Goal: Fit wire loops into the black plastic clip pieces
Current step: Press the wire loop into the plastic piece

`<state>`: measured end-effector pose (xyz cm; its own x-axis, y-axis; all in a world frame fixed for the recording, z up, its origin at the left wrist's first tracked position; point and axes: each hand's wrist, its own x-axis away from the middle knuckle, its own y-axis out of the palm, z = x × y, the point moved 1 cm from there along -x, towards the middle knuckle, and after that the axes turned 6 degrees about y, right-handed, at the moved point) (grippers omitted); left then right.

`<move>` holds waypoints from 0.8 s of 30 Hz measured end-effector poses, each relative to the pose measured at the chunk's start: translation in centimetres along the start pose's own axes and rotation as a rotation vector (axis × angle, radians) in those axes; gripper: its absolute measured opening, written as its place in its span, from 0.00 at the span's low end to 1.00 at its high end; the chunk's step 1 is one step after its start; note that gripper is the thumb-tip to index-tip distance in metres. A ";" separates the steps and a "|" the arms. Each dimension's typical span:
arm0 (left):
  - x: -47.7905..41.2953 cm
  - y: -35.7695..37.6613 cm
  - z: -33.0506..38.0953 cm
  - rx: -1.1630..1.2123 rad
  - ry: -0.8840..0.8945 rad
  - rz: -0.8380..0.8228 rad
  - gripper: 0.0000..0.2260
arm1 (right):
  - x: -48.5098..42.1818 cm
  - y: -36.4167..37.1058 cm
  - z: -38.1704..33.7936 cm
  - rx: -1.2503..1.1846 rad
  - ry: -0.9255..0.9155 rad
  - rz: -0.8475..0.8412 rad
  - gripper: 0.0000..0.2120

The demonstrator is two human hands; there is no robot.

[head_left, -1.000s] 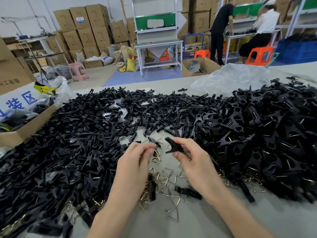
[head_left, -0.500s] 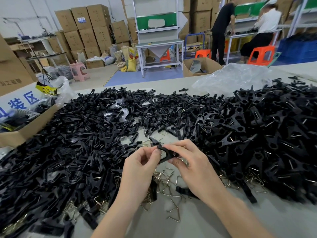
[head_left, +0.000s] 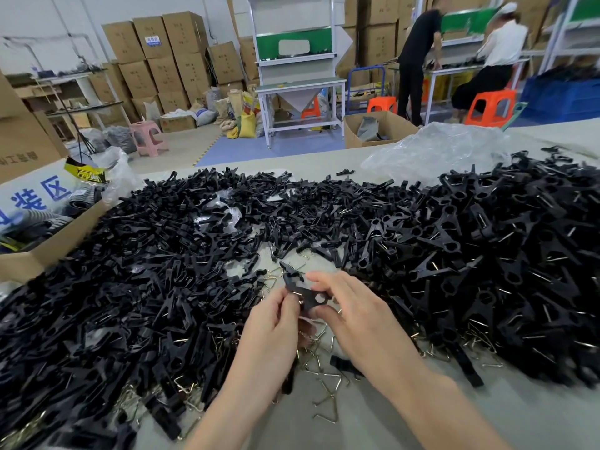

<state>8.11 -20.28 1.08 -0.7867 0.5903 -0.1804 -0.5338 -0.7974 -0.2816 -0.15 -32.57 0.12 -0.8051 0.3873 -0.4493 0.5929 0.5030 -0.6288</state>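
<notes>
change: hands apart a second ago, now joined | left hand (head_left: 272,323) and right hand (head_left: 354,316) both pinch one black clip piece (head_left: 302,292) above loose wire loops (head_left: 326,378) | fitting likely underway

Left hand (head_left: 272,323), right hand (head_left: 360,316) close beside it, forearms converging, fingers (head_left: 326,280) pinching one clip piece (head_left: 297,283)

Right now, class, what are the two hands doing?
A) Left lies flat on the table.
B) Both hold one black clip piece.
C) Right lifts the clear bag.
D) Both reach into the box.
B: the left hand and right hand both pinch the black clip piece between their fingertips.
</notes>
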 end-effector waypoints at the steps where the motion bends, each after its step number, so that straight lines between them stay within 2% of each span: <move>1: 0.1 0.0 0.1 -0.010 -0.007 -0.010 0.16 | 0.1 0.0 -0.1 -0.023 0.010 -0.010 0.21; 4: 0.2 -0.3 0.4 0.146 -0.060 -0.063 0.12 | 0.4 -0.1 -0.2 -0.061 -0.017 0.005 0.23; 8: 0.0 0.1 0.6 0.250 -0.119 -0.169 0.27 | 0.6 0.1 -0.9 -0.173 -0.027 0.006 0.29; 10: -0.1 0.4 0.4 0.329 -0.163 -0.206 0.30 | 0.5 0.4 -1.0 -0.216 0.003 0.026 0.32; 12: -0.2 0.3 0.3 0.410 -0.184 -0.256 0.25 | 0.5 0.4 -1.1 -0.213 0.011 0.038 0.31; 16: -0.3 0.5 0.1 0.420 -0.205 -0.295 0.13 | 0.3 0.6 -1.1 -0.224 0.001 0.047 0.19; 20: 0.1 0.2 0.6 0.334 -0.150 -0.349 0.11 | 0.4 0.4 -0.8 -0.333 0.117 -0.057 0.20; 24: 0.3 -0.3 1.1 0.286 -0.099 -0.391 0.13 | 0.6 0.4 -1.1 -0.389 0.146 -0.088 0.22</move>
<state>7.66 -19.98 2.13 -0.5286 0.8487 -0.0183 -0.8478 -0.5289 -0.0381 -0.31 -31.25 0.32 -0.8584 0.4213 -0.2927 0.5072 0.7822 -0.3617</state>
